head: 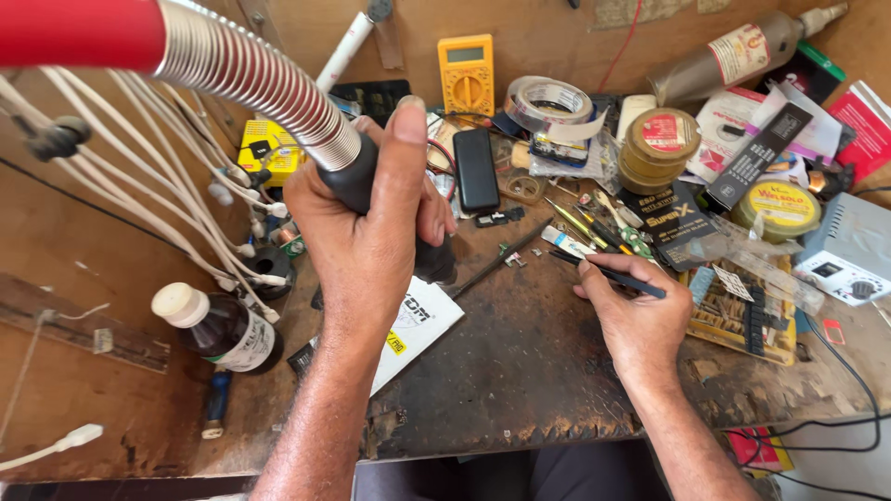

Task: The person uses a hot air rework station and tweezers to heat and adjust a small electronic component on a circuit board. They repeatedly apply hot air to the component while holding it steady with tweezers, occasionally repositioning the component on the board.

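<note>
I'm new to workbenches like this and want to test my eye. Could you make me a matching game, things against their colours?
Things:
1. multimeter
2. bottle cap
3. hose sleeve
4. slim box

Colours:
A. red
B. black
C. yellow
D. cream-white

Pairs: 1-C, 2-D, 3-A, 4-B
</note>
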